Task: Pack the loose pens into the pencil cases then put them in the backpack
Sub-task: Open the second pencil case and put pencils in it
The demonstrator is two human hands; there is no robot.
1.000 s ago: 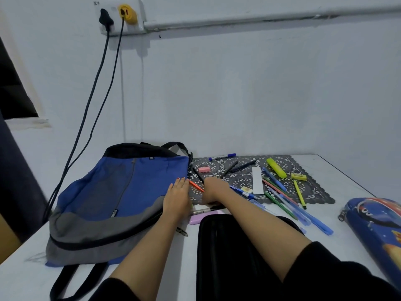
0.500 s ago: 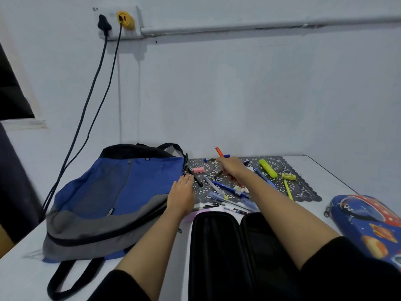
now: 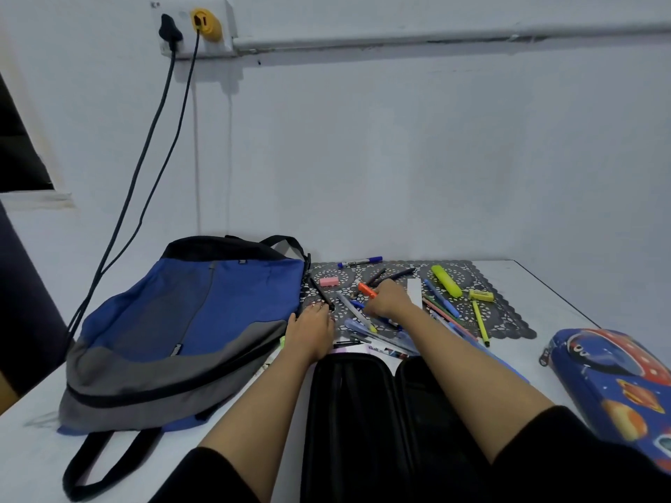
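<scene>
Head: 1 backpack (image 3: pixel 188 321), 2 cases (image 3: pixel 348 412) (image 3: pixel 617 386), 1 pen (image 3: pixel 366 290) gripped

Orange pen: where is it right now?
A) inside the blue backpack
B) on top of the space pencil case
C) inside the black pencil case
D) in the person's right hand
D: the right hand has its fingers curled round the orange pen, which sticks out over the dark lacy mat.

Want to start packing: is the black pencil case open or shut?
Open: the black pencil case lies spread in two halves, insides up.
</scene>
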